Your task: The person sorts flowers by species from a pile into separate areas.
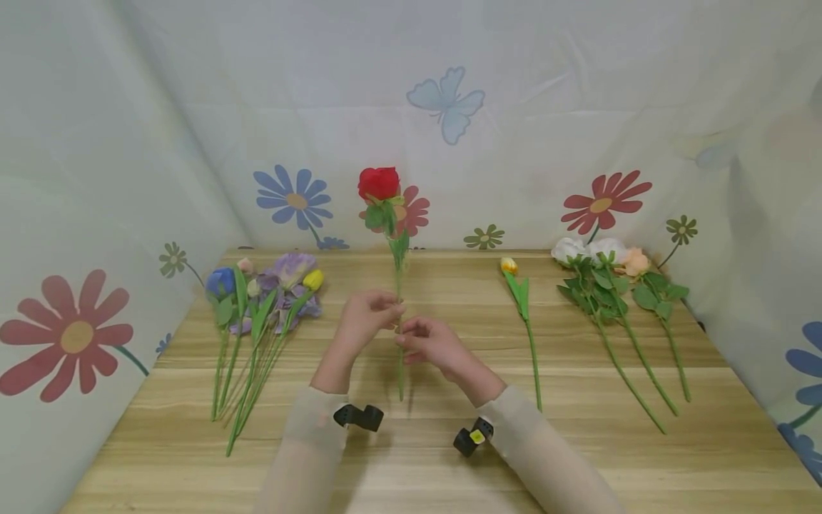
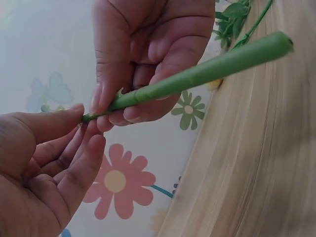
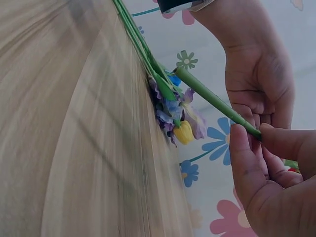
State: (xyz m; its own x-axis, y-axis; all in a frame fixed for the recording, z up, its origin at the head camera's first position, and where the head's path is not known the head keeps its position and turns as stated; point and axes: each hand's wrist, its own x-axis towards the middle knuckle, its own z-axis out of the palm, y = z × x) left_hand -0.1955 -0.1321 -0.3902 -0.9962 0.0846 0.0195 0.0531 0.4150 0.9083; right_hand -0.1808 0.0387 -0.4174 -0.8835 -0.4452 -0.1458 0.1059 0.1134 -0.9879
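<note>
A red rose (image 1: 379, 183) with green leaves stands upright over the middle of the table, bloom at the top. My left hand (image 1: 369, 321) pinches its green stem between thumb and fingers. Just below, my right hand (image 1: 437, 348) pinches the same stem from the other side. The stem's (image 2: 207, 71) bare lower end sticks out past both hands in the left wrist view. In the right wrist view the right hand (image 3: 276, 173) grips it near the front, with the left hand (image 3: 261, 74) behind.
On the wooden table (image 1: 449, 457), several flowers lie at the left, including a blue rose (image 1: 220, 281) and a yellow tulip (image 1: 313, 279). An orange-yellow tulip (image 1: 509, 265) lies right of centre. White roses (image 1: 606, 250) and a peach rose (image 1: 635, 262) lie farther right. A printed cloth (image 1: 359, 86) hangs behind.
</note>
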